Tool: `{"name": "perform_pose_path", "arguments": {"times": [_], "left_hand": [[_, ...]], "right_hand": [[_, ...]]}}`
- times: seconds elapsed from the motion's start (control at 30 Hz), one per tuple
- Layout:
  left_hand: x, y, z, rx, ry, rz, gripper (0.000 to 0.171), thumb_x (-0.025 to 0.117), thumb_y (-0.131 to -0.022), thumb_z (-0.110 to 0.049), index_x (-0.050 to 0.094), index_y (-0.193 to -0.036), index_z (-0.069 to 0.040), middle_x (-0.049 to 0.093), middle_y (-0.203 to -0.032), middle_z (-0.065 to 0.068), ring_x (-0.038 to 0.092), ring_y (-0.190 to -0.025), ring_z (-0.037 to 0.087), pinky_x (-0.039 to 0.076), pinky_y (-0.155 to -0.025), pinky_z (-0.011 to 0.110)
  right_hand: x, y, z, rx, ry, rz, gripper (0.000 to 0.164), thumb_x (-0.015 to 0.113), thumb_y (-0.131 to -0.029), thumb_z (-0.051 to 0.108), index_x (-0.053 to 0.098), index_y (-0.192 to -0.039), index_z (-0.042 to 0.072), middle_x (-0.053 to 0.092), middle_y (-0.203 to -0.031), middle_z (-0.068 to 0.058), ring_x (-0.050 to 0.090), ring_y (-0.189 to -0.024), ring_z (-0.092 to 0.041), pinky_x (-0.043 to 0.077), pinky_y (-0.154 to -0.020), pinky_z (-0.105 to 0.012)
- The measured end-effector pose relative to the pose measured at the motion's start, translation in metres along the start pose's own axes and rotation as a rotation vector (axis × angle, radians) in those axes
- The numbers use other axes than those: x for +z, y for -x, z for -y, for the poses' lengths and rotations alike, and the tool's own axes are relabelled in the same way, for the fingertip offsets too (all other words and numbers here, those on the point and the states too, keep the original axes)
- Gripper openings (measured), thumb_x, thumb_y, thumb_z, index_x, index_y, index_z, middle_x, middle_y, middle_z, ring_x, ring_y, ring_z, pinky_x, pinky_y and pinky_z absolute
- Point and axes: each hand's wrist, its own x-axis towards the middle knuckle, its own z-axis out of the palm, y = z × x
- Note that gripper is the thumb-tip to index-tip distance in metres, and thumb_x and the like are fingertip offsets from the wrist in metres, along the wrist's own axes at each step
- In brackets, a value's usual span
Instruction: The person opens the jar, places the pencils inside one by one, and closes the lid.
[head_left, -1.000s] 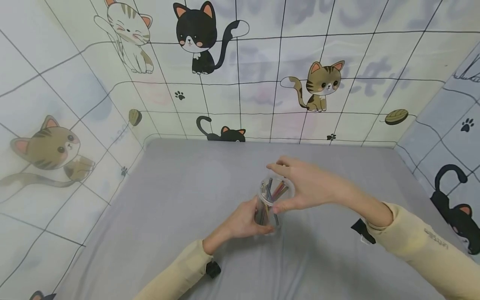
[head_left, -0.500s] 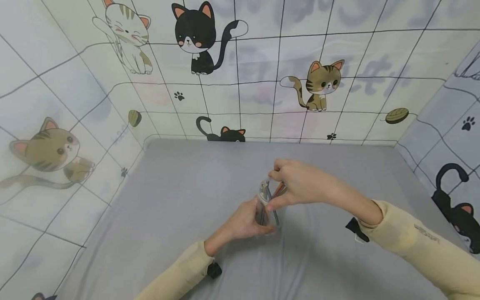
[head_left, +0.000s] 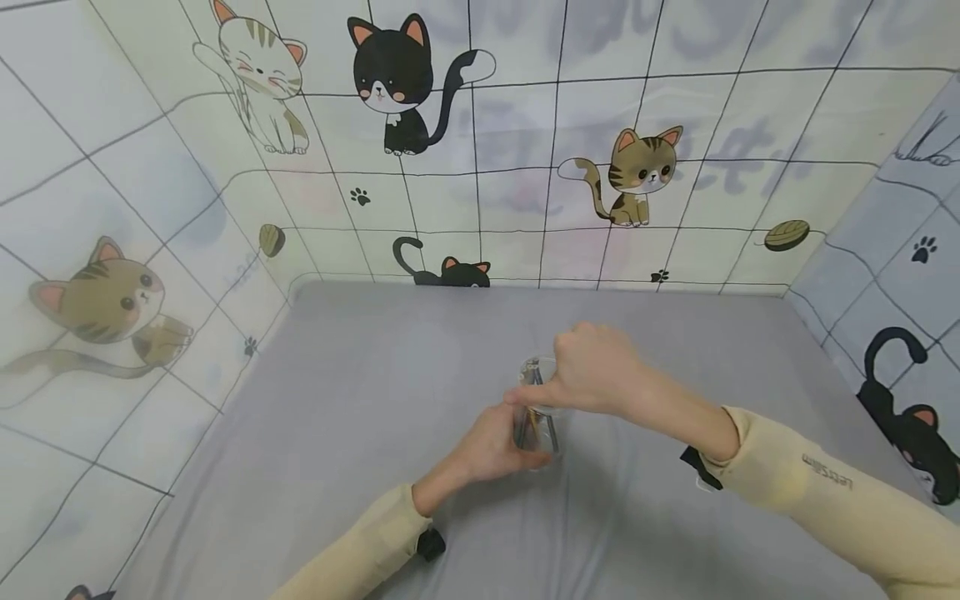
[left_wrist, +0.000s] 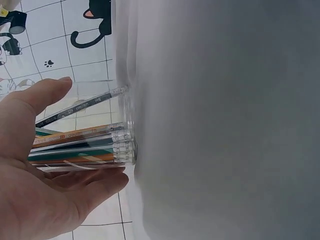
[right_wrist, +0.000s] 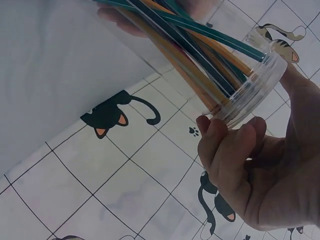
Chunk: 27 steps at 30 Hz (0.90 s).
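A clear plastic jar [head_left: 545, 442] of pencils stands on the grey cloth in the head view. My left hand [head_left: 486, 448] grips its side, thumb and fingers on opposite walls. Inside, several pencils [left_wrist: 80, 135] lean with their eraser ends at the bottom, in teal, orange and dark colours. Over the top, my right hand [head_left: 600, 371] holds the clear lid [right_wrist: 262, 85], its fingers curled along the lid's edge and its thumb across the near side. Part of the jar's top is hidden behind the right hand in the head view.
Grey cloth [head_left: 375, 375] covers the flat surface under the jar. Upright cat-printed sheets [head_left: 517, 200] bound it at the back and both sides. A black strap piece [head_left: 431, 544] shows by the left sleeve, another [head_left: 697, 463] by the right.
My right hand has closed from spread fingers onto the jar's lid and turned, its thumb swinging left towards the left hand. The left hand keeps its grip and the jar stays put.
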Motion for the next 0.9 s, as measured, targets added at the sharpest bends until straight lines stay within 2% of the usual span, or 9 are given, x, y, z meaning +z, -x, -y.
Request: {"name": "perform_pose_path", "arguments": {"times": [0.03,0.13,0.27,0.4,0.5,0.63,0.9], "left_hand": [[0.0007,0.0003,0.0008,0.004,-0.001,0.0,0.053,0.089,-0.076,-0.024,0.059,-0.118,-0.009,0.062,-0.08,-0.001,0.044,-0.069,0.005,0.04,-0.059,0.019],[0.0022,0.002,0.0025,-0.003,0.002,0.002,0.066,0.089,-0.075,-0.024,0.053,-0.129,-0.011,0.064,-0.088,-0.001,0.047,-0.073,0.006,0.043,-0.064,0.019],[0.0033,0.0029,0.0046,-0.019,-0.007,0.006,0.085,0.091,-0.074,-0.025,0.043,-0.142,-0.008,0.06,-0.082,-0.003,0.046,-0.07,0.006,0.042,-0.062,0.019],[0.0039,0.0023,0.0052,-0.02,-0.017,0.001,0.079,0.091,-0.074,-0.025,0.046,-0.137,-0.007,0.055,-0.075,-0.003,0.042,-0.065,0.005,0.038,-0.057,0.019],[0.004,0.0013,0.0046,0.001,-0.018,-0.023,0.072,0.091,-0.074,-0.024,0.049,-0.13,-0.009,0.061,-0.084,-0.001,0.047,-0.071,0.005,0.043,-0.063,0.019],[0.004,0.0003,0.0042,0.03,-0.024,-0.048,0.072,0.091,-0.074,-0.023,0.049,-0.131,-0.008,0.066,-0.097,0.001,0.05,-0.077,0.007,0.047,-0.07,0.02],[0.0034,0.001,0.0049,0.033,-0.023,-0.034,0.073,0.09,-0.075,-0.024,0.048,-0.132,-0.009,0.068,-0.104,0.002,0.055,-0.082,0.005,0.049,-0.074,0.019]], "right_hand": [[0.0006,-0.0004,0.0011,0.02,0.008,0.011,0.076,0.068,-0.073,0.077,0.023,-0.049,0.021,0.013,-0.05,0.011,0.014,-0.047,-0.006,0.014,-0.039,-0.023],[0.0015,-0.0012,0.0031,0.054,0.028,0.045,0.076,0.064,-0.074,0.08,0.024,-0.049,0.02,0.014,-0.05,0.01,0.015,-0.048,-0.008,0.014,-0.039,-0.023],[0.0018,-0.001,0.0038,0.072,0.047,0.078,0.076,0.058,-0.077,0.083,0.025,-0.049,0.02,0.014,-0.051,0.01,0.016,-0.047,-0.008,0.014,-0.04,-0.023],[0.0032,-0.0013,0.0049,0.105,0.088,0.088,0.077,0.049,-0.077,0.088,0.027,-0.049,0.019,0.015,-0.05,0.009,0.018,-0.046,-0.009,0.014,-0.04,-0.024],[0.0035,-0.0035,0.0066,0.119,0.14,0.074,0.079,0.043,-0.076,0.091,0.025,-0.048,0.019,0.015,-0.049,0.009,0.017,-0.046,-0.01,0.013,-0.04,-0.025],[0.002,-0.0072,0.0079,0.139,0.193,0.069,0.081,0.036,-0.075,0.094,0.025,-0.049,0.019,0.015,-0.049,0.008,0.016,-0.047,-0.01,0.013,-0.041,-0.025],[-0.0021,-0.0092,0.0101,0.196,0.178,0.144,0.082,0.033,-0.073,0.097,0.03,-0.049,0.018,0.019,-0.05,0.007,0.023,-0.046,-0.012,0.018,-0.04,-0.026]]}}
